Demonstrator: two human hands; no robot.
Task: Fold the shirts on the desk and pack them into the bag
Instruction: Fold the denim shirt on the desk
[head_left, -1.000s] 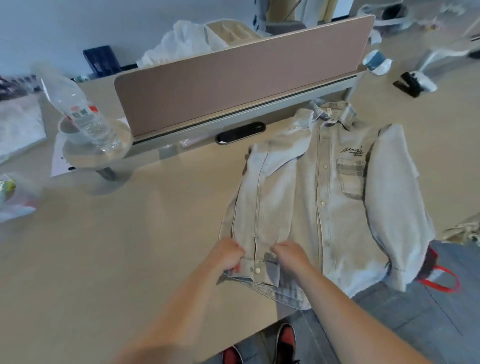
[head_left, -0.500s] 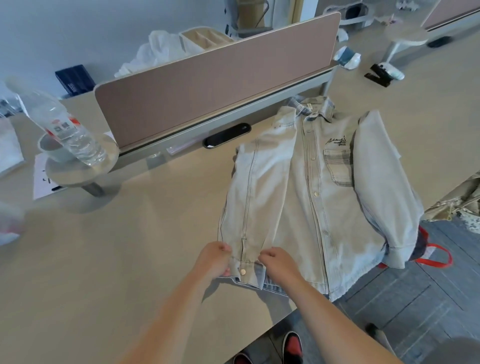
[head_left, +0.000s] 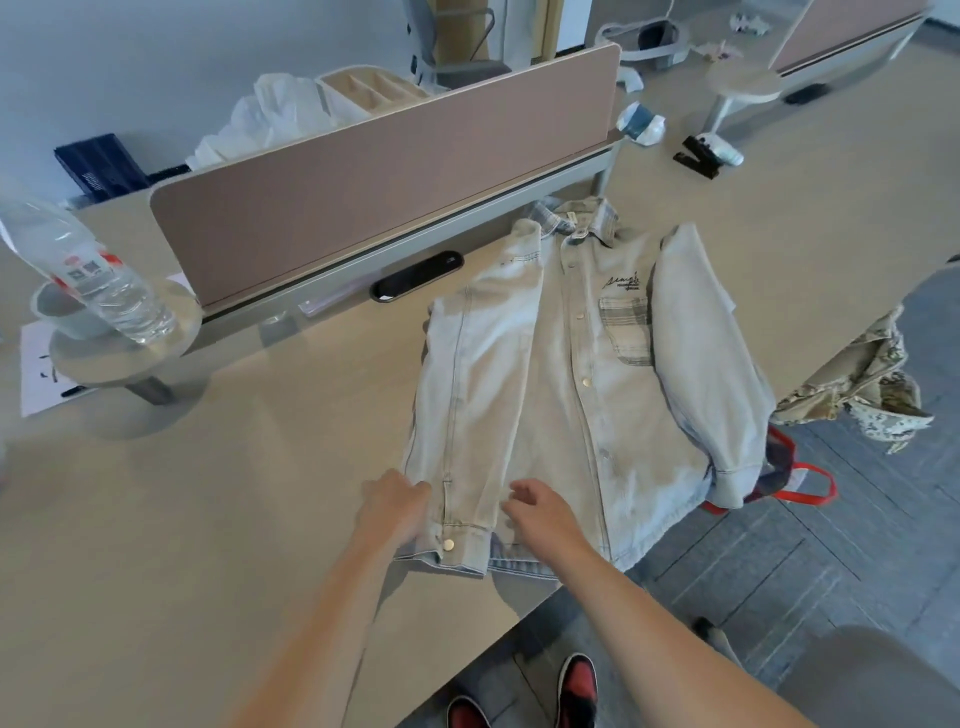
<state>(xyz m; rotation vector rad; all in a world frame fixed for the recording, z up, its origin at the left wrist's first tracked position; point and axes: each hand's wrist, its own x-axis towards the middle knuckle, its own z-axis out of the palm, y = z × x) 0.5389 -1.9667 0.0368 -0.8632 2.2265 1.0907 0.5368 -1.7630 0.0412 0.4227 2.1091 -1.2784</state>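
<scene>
Presently the shirt (head_left: 571, 395), pale denim, lies buttoned and face up on the desk (head_left: 208, 519). Its collar points towards the divider (head_left: 395, 176) and its hem is at the desk's near edge. One sleeve is folded in over the left of the shirt's front, with its cuff down by the hem. The other sleeve lies along the shirt's right side, its cuff hanging past the desk edge.

The left hand (head_left: 395, 506) is at the left edge of the folded sleeve, just above the cuff, with fingers curled in and pinching the cloth. The right hand (head_left: 543, 512) is at the other side of that sleeve, fingers loosely bent and spread, holding nothing. Whether it touches the shirt cannot be told.

Below the shirt's hanging cuff a bag (head_left: 795, 480) with red handles shows, off the desk. Right of the shirt a camouflage garment (head_left: 857, 384) drapes over the desk edge. Far left of the shirt a clear bottle (head_left: 98, 280) stands on a small round stand (head_left: 156, 353).
</scene>
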